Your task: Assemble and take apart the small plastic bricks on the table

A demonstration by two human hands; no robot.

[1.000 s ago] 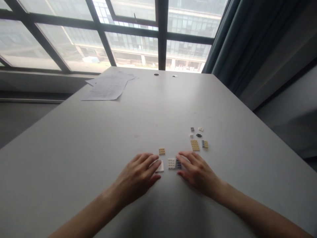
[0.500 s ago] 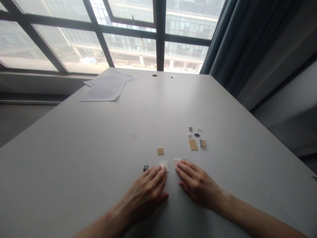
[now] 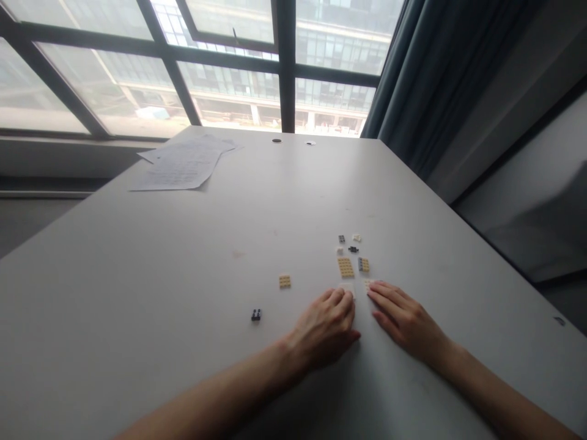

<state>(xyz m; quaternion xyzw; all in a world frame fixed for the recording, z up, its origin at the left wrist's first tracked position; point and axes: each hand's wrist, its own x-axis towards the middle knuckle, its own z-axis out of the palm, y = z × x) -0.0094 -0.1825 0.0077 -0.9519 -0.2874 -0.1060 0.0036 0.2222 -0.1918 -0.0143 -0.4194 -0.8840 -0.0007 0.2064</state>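
Observation:
My left hand [image 3: 328, 324] lies palm down, fingertips bent onto a smooth white plate piece [image 3: 347, 288], its thumb apart. Beside it, my right hand [image 3: 406, 315] rests its outstretched fingers on a cream studded brick plate [image 3: 368, 286], which they partly cover. Neither piece is lifted off the table. Just beyond the fingertips are a tan studded plate [image 3: 345, 267] and a grey-and-tan brick piece [image 3: 364, 264]. A smaller tan plate [image 3: 285, 282] and a dark brick piece [image 3: 256, 315] lie to the left of my left hand.
Farther back sit a small grey piece [image 3: 342, 239], a cream piece [image 3: 356, 238], a white piece [image 3: 339, 250] and a black connector-like piece [image 3: 353, 249]. Printed papers [image 3: 177, 168] cover the white table's [image 3: 206, 232] far left corner. Windows stand behind, a dark curtain [image 3: 413, 91] at right.
Both hands have slid right and slightly away from me, moving the white plate piece and the cream plate along the table toward the right-hand group. The dark brick piece is now uncovered.

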